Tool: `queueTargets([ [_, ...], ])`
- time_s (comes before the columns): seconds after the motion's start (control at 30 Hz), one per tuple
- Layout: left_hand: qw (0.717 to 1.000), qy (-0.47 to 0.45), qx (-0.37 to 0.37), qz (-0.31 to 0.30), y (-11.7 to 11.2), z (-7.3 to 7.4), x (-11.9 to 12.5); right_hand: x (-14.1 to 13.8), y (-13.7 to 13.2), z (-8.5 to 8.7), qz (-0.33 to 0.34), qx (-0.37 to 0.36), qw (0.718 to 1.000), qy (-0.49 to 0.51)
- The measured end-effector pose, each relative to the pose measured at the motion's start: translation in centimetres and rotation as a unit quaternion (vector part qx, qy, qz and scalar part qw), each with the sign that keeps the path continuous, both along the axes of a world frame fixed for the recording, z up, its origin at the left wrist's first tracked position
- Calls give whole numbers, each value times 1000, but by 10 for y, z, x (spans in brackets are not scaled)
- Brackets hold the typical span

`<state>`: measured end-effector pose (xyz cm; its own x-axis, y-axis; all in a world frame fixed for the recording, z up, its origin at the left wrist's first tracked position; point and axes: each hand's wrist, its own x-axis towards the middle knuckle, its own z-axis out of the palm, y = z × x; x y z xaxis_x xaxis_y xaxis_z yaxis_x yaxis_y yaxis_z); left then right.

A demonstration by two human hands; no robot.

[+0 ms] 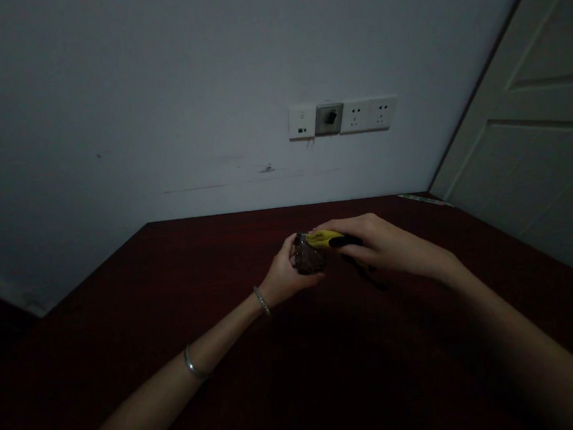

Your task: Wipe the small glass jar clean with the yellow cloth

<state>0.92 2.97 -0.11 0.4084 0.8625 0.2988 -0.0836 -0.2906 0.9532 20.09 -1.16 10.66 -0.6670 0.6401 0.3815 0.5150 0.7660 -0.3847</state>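
My left hand [287,273], with its fingers and thumb curved round it, holds a small brownish faceted glass [311,256]. A yellow and black cloth [321,239] is gripped in my right hand [369,241]. Its yellow end touches the upper rim of the glass, and a dark part hangs below my right hand. The inside of the glass and some fingertips are hidden. Both hands are above the dark red tabletop [210,262].
Behind the table stands a pale wall [181,104] with scuff marks. A row of sockets and switches [364,115] is set in it. At the right is a white panelled door [541,146]. A thin pale strip [423,199] lies along the table's far right edge.
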Motion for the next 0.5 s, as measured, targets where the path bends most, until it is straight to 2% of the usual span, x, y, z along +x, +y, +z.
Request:
queueTargets([
  [0.23, 999, 28, 30, -5, -5, -11, 2, 6, 11, -5, -25, 72, 997, 18],
  [0.5, 995, 63, 83, -10, -8, -16, 8, 2, 19, -15, 21, 38, 999, -30],
])
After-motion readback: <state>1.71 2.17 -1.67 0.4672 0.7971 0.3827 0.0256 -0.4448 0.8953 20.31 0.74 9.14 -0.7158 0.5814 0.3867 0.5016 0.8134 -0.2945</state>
